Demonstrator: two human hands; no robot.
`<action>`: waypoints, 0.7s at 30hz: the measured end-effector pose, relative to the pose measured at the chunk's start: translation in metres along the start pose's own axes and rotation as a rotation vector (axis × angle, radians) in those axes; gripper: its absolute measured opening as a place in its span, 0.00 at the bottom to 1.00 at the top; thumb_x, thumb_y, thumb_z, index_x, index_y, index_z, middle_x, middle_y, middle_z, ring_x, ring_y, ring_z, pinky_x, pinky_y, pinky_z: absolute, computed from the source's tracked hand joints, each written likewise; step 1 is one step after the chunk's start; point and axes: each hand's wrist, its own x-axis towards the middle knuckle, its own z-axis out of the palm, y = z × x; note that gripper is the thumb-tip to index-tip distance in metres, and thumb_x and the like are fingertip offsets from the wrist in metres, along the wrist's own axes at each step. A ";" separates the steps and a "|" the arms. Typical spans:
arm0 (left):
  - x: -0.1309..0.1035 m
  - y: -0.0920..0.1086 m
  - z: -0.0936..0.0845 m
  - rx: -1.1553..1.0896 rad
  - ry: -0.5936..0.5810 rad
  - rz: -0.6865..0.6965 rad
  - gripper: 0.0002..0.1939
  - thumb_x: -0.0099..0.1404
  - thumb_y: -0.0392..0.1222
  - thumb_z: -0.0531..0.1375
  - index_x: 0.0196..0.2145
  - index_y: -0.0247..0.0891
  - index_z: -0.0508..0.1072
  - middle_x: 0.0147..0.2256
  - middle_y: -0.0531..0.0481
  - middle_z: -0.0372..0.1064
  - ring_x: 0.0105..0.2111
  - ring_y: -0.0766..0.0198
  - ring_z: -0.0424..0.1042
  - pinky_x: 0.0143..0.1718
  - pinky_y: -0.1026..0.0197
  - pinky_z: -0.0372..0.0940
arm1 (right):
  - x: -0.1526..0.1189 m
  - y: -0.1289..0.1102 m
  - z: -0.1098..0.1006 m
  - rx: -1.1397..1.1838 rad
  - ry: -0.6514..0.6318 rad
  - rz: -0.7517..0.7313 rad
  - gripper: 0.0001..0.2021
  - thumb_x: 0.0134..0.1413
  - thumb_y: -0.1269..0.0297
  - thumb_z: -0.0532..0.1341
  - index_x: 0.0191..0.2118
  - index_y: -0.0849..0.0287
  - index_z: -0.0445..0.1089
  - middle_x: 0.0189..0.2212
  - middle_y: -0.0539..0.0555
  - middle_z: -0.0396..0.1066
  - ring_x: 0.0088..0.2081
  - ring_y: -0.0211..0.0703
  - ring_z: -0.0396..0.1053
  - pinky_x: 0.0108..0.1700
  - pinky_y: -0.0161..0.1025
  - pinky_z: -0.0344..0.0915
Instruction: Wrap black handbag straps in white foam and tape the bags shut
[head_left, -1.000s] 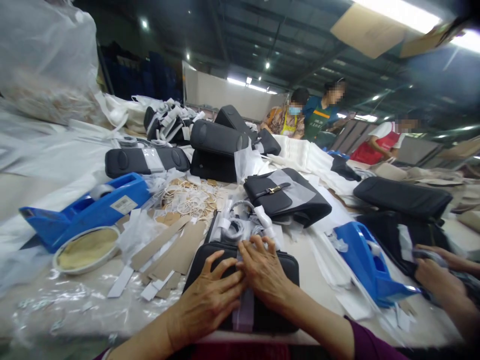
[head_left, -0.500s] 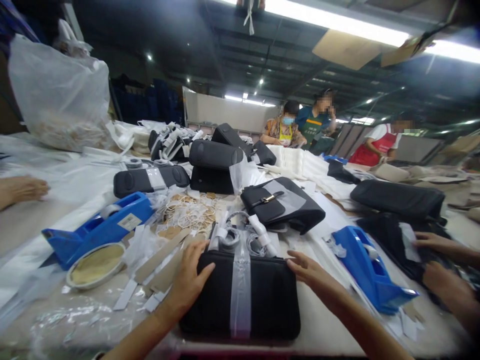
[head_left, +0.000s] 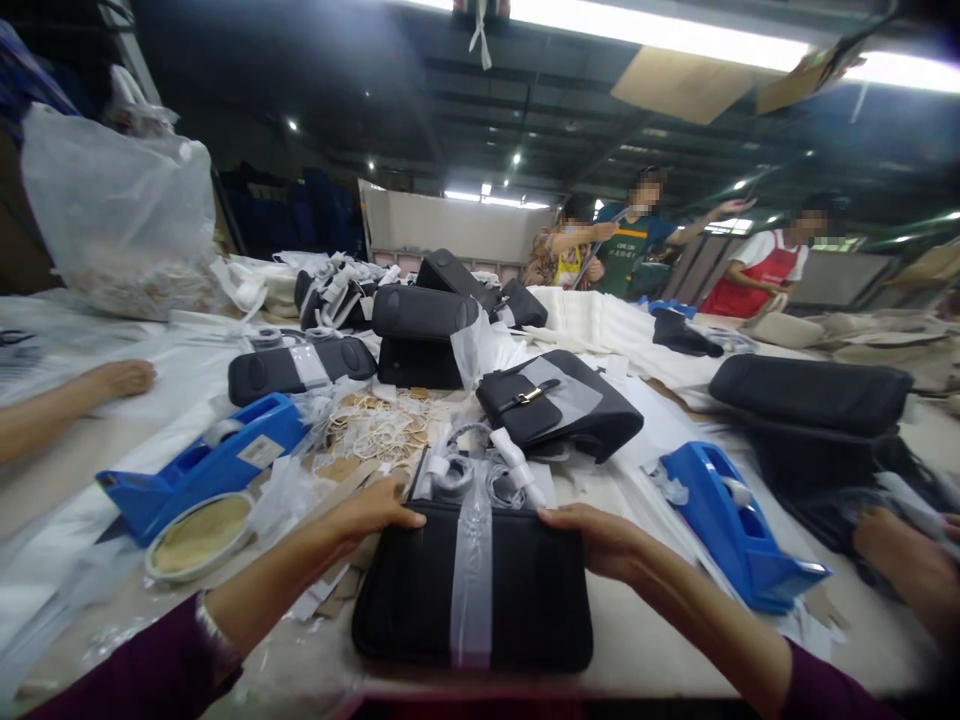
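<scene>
On the cluttered surface point(head_left: 660, 640) the black bag point(head_left: 525, 600) lies long axis crosswise; left hand point(head_left: 371, 512) and right hand point(head_left: 600, 535) each have fingers curled over its far corners

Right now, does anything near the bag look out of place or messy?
Nothing damaged. The black bag lies flat, its clear tape band straight; loose paper strips litter the table beside the left hand.
</scene>
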 end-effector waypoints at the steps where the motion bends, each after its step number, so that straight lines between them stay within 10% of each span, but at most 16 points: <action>1: 0.000 0.003 -0.001 -0.048 -0.039 -0.026 0.21 0.37 0.45 0.69 0.30 0.33 0.73 0.31 0.47 0.74 0.41 0.47 0.72 0.43 0.54 0.65 | 0.000 0.001 0.002 0.056 -0.007 0.024 0.12 0.48 0.66 0.68 0.36 0.72 0.74 0.32 0.60 0.77 0.33 0.42 0.75 0.41 0.35 0.68; 7: -0.034 0.017 -0.006 -0.423 -0.211 -0.145 0.20 0.42 0.44 0.70 0.33 0.30 0.76 0.34 0.41 0.77 0.37 0.52 0.75 0.41 0.57 0.67 | -0.027 0.018 0.018 0.278 -0.011 0.075 0.13 0.55 0.65 0.64 0.41 0.71 0.75 0.36 0.61 0.78 0.36 0.44 0.76 0.47 0.38 0.69; 12: -0.092 0.014 0.012 -0.569 -0.008 -0.219 0.26 0.43 0.46 0.72 0.40 0.35 0.74 0.40 0.44 0.76 0.43 0.50 0.74 0.47 0.54 0.68 | -0.065 0.054 0.029 0.296 0.006 0.041 0.14 0.51 0.60 0.66 0.40 0.65 0.76 0.39 0.60 0.77 0.41 0.48 0.75 0.50 0.41 0.67; 21: -0.155 -0.009 0.038 -0.796 -0.009 -0.157 0.35 0.46 0.43 0.69 0.51 0.45 0.64 0.46 0.48 0.72 0.49 0.49 0.70 0.51 0.47 0.63 | -0.067 0.092 0.028 -0.241 0.107 -0.118 0.43 0.25 0.41 0.67 0.54 0.52 0.69 0.40 0.60 0.76 0.52 0.67 0.68 0.54 0.59 0.62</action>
